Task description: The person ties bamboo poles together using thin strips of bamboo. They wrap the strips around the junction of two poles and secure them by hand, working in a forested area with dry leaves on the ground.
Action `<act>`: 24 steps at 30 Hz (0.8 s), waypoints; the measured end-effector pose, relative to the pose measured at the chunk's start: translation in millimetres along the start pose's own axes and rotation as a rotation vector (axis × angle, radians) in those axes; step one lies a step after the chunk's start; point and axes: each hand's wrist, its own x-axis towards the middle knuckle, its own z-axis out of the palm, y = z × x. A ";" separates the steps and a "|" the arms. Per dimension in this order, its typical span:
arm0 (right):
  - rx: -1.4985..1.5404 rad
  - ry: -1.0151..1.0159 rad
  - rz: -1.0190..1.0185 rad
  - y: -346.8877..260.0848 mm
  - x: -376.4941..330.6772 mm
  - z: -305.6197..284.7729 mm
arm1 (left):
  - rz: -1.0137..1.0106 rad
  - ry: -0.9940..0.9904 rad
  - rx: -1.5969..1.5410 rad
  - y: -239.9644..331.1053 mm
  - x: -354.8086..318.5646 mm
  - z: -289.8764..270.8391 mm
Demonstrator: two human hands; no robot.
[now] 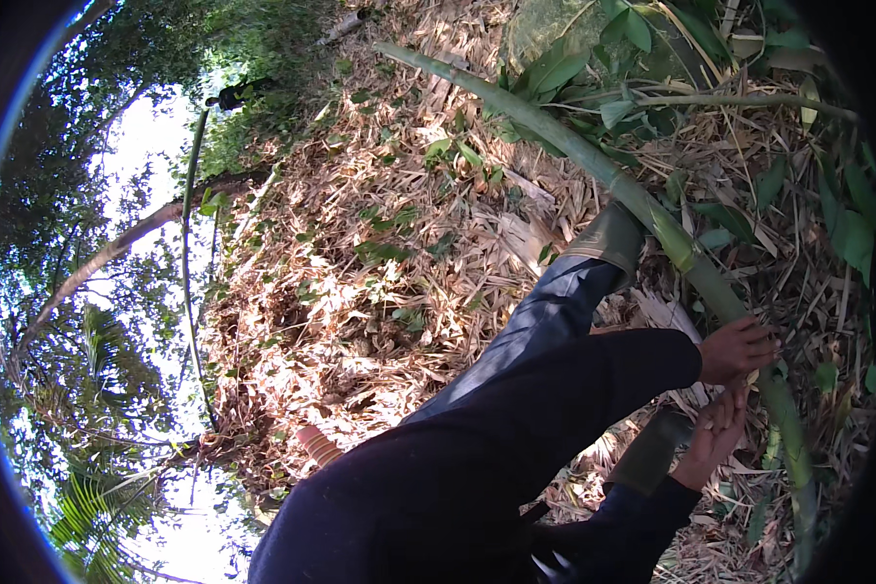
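A long green bamboo pole slants from the upper middle down to the lower right. My left hand, at the end of a dark sleeve, is closed with curled fingers in front of the pole, hiding a short stretch of it. Just below, my right hand is also closed, its fingertips close against the left hand beside the pole. Whatever the fingers hold, if anything, is hidden. My olive boots, one above the arms and another partly behind them, stand near the pole.
Dry bamboo leaves litter the ground. Green leafy stems lie beyond the pole at the upper right. A thin upright stem and a leaning trunk stand at left. A ribbed orange-brown object shows beside my body.
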 end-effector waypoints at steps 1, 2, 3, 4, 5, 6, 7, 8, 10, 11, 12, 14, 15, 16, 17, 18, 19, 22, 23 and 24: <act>0.002 -0.071 0.014 3.8 2.1 -5.5 | 0.012 0.002 0.015 -3.1 -0.9 0.6; 0.003 -0.136 0.017 6.8 3.6 -10.3 | 0.027 0.007 0.020 -5.4 -3.4 1.2; 0.003 -0.204 0.017 5.8 4.8 -16.0 | 0.018 -0.020 0.006 -6.1 -6.3 0.7; -0.267 0.003 0.146 -15.5 -0.4 -19.1 | 0.007 -0.045 -0.007 -7.7 -10.4 -1.5; -1.007 -0.128 -0.192 -45.9 2.6 -49.9 | -0.002 -0.059 -0.027 -3.2 -7.4 0.3; -1.743 -0.255 -0.555 -89.1 6.9 -91.0 | 0.006 -0.063 -0.038 5.5 0.0 4.1; -2.189 -0.265 -0.643 -97.9 9.6 -84.5 | 0.010 -0.079 -0.029 7.7 0.8 4.7; -2.623 -0.268 -0.779 -108.6 10.8 -77.9 | 0.016 -0.096 -0.023 6.0 1.2 3.6; -2.905 -0.010 -0.404 -102.5 7.4 25.8 | 0.006 -0.118 0.019 -4.3 -4.8 -6.9; -3.030 -0.001 -0.353 -107.8 15.7 38.0 | 0.014 -0.114 0.016 -4.1 0.1 -7.2; -3.150 -0.007 -0.303 -108.7 27.0 49.2 | 0.005 -0.124 0.001 -4.8 -2.1 -5.5; -3.289 -0.011 -0.338 -107.9 34.0 59.3 | -0.022 -0.144 -0.027 -1.4 -6.2 -1.9; -3.306 -0.009 -0.430 -106.2 32.1 61.3 | -0.019 -0.119 -0.016 -4.3 -5.4 0.5; -3.318 -0.005 -0.524 -104.5 31.3 64.7 | -0.014 -0.096 -0.006 -7.1 -3.8 3.3; -3.289 -0.021 -0.510 -102.0 30.1 66.3 | -0.007 -0.074 -0.012 -4.6 -2.9 5.4; -3.260 -0.034 -0.497 -98.7 29.4 69.5 | -0.025 -0.083 -0.033 -2.0 -4.5 6.1; -3.230 -0.042 -0.485 -96.5 25.8 72.8 | -0.041 -0.091 -0.055 0.5 -7.6 5.8; -3.093 0.039 -0.422 -87.7 19.4 103.4 | -0.026 -0.120 -0.036 -9.3 -3.2 6.3; -2.962 0.103 -0.433 -91.0 21.7 101.8 | -0.044 -0.125 -0.018 -5.2 -5.4 7.0; -2.842 0.148 -0.420 -100.8 20.5 89.2 | -0.051 -0.137 -0.043 -3.2 -1.8 3.9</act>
